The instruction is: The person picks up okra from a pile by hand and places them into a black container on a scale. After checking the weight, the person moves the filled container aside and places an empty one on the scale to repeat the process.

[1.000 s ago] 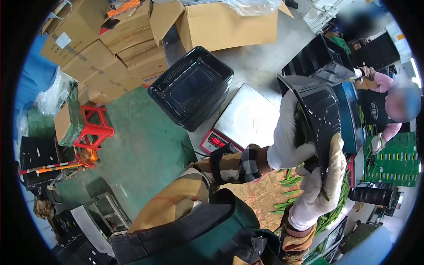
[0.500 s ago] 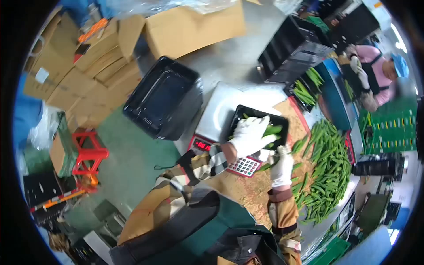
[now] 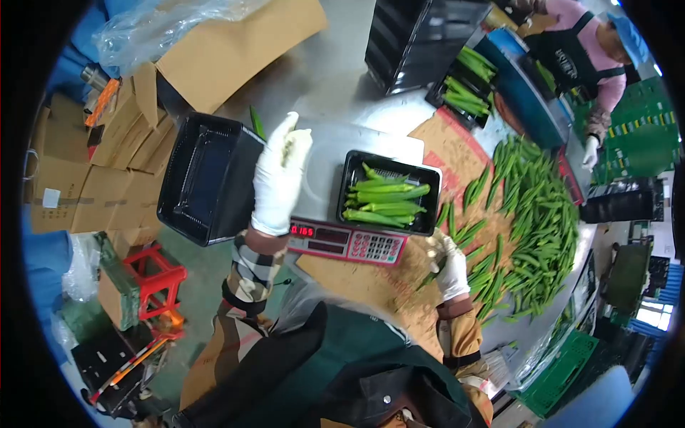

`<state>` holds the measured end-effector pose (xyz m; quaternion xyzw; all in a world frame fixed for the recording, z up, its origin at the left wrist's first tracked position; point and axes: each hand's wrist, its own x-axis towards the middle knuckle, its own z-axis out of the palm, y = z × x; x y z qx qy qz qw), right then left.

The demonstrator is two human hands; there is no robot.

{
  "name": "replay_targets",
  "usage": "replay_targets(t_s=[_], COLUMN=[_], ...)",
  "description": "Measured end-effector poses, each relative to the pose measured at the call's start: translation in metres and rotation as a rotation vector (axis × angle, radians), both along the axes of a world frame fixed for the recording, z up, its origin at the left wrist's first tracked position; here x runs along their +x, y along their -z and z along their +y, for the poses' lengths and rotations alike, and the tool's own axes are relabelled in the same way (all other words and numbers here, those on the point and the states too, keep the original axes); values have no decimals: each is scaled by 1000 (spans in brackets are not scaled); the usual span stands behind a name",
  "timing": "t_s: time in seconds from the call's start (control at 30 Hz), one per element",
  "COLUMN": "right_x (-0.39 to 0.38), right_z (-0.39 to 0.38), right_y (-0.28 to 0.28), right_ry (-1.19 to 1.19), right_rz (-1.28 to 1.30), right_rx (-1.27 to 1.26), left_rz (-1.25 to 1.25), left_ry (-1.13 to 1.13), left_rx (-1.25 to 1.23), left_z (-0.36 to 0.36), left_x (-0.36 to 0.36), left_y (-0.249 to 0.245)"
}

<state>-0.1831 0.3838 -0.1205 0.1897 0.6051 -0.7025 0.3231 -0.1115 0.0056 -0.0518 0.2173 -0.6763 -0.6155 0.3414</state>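
A black tray (image 3: 435,220) with several green okra pods (image 3: 389,194) sits on a scale (image 3: 321,246) with a lit red display. My left hand (image 3: 280,178), in a white glove, is left of the tray, above the metal plate. Its fingers are bent, and one okra pod (image 3: 257,123) sticks out from behind them. Just below the tray's right corner is my right hand (image 3: 449,267), also gloved, its fingers curled round a pod (image 3: 428,279) that is partly hidden. A large heap of okra (image 3: 535,228) lies to the right.
Stacked black trays (image 3: 208,178) stand at the left, near cardboard boxes (image 3: 107,164) and a red stool (image 3: 153,278). Taller black trays (image 3: 421,43) stand at the back beside filled trays (image 3: 467,89). A co-worker (image 3: 581,50) in a blue cap is at the upper right.
My left hand has left the tray and moved to the left with a pod. The tray of okra now shows uncovered. My right hand stays close to the tray's corner. The view has shifted.
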Motion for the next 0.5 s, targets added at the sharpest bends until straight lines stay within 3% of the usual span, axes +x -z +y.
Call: replay_targets(t_s=[0.1,0.2,0.3,0.4,0.5], right_x=[11,29,48,57,57], right_z=[26,40,41,37,30], right_y=[25,42,56,63,66], right_ry=[76,126,114,106,100], right_rz=[-154,-237,-265,-308,-272], right_rx=[-83,-63,-39,-57,-78], left_rz=[-227,-525,-788,-693,-641], left_ry=[88,342,523,565,636], left_rx=[178,308,182,-182,115], left_z=[-8,1,24,42,57], left_x=[19,25,14,-8,-63], left_y=[1,7,18,30,19])
